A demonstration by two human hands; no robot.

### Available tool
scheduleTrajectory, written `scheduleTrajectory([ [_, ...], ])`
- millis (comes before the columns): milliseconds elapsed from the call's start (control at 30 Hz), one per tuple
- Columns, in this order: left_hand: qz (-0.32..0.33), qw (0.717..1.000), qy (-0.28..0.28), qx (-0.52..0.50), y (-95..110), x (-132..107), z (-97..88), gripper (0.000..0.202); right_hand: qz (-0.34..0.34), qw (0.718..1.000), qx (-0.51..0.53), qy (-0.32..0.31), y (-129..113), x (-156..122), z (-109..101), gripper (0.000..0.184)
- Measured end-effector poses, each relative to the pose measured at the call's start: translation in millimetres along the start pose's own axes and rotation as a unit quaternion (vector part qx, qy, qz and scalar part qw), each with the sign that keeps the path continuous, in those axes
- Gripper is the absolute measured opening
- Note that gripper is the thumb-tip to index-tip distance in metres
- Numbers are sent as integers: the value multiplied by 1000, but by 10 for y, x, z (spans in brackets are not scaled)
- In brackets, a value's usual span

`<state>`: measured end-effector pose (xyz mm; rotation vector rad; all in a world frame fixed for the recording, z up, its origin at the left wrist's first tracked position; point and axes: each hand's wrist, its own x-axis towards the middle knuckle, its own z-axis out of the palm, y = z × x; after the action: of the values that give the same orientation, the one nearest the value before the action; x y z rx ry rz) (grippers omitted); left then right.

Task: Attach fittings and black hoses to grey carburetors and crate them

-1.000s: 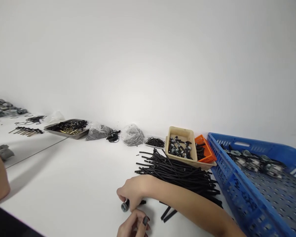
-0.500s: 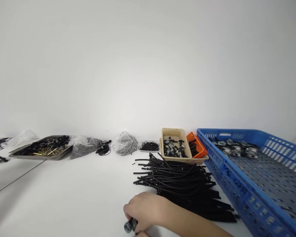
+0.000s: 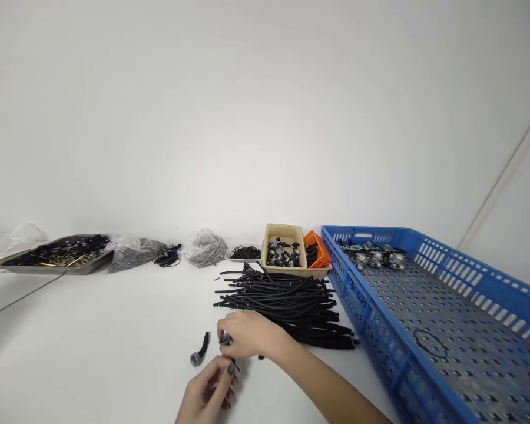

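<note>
My right hand (image 3: 244, 334) is closed round a small fitting (image 3: 225, 339) with a grey, shiny round end; most of it is hidden by the fingers. Just below and touching it, my left hand (image 3: 209, 390) has thumb and fingers pinched together. A bit of something dark shows at its fingertips, too small to name. On the white table, left of my hands, lies a bent black fitting (image 3: 200, 350) with a grey round end. A pile of black tubes (image 3: 287, 300) spreads beyond my right hand, and my right forearm passes over its near edge.
A blue crate (image 3: 371, 312) at the right holds several metal-and-black parts (image 3: 373, 256) and a thin black loop (image 3: 430, 343). Along the wall stand a cream bin (image 3: 265, 235) of fittings, an orange basket (image 3: 323, 253), plastic bags (image 3: 204, 247) and a metal tray (image 3: 79, 270).
My left hand has come further into view, meeting the right. The bent fitting now lies apart on the table. My view has shifted, showing more of the blue crate.
</note>
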<state>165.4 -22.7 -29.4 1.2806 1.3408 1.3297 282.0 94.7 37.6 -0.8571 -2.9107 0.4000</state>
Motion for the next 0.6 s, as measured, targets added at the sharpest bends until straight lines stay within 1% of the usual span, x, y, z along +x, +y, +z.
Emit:
scheduleTrajectory([
  [67,33,997,2,74,112,43,-51,48,56,998,-9,7,-1,-124,20,31],
  [167,85,982,-32,166,318,200,-102,39,119,993,-5,21,-73,-285,81,30],
  [200,108,973,-57,196,386,267,-102,35,132,991,-3,29,-113,-325,108,30],
  [267,159,949,-82,261,490,388,-78,31,151,987,-1,52,-198,-401,163,30],
  [333,185,935,-88,290,519,454,-43,27,157,983,3,99,-265,-510,227,32],
  [400,202,926,-90,307,444,437,-17,25,151,972,26,178,-305,-699,327,29],
  [433,211,920,-90,317,366,401,-9,24,147,962,43,225,-318,-826,402,22],
  [467,234,905,-88,344,268,355,-5,23,143,949,70,273,-333,-971,497,18],
  [500,256,887,-75,377,155,306,-1,24,156,933,86,312,-351,-1125,610,19],
  [533,283,869,-51,404,40,260,4,27,186,919,87,338,-376,-1281,737,21],
  [567,300,850,-34,431,-68,224,11,29,221,911,70,340,-408,-1429,870,23],
  [600,296,841,2,453,-158,199,19,29,265,902,43,337,-449,-1564,999,22],
])
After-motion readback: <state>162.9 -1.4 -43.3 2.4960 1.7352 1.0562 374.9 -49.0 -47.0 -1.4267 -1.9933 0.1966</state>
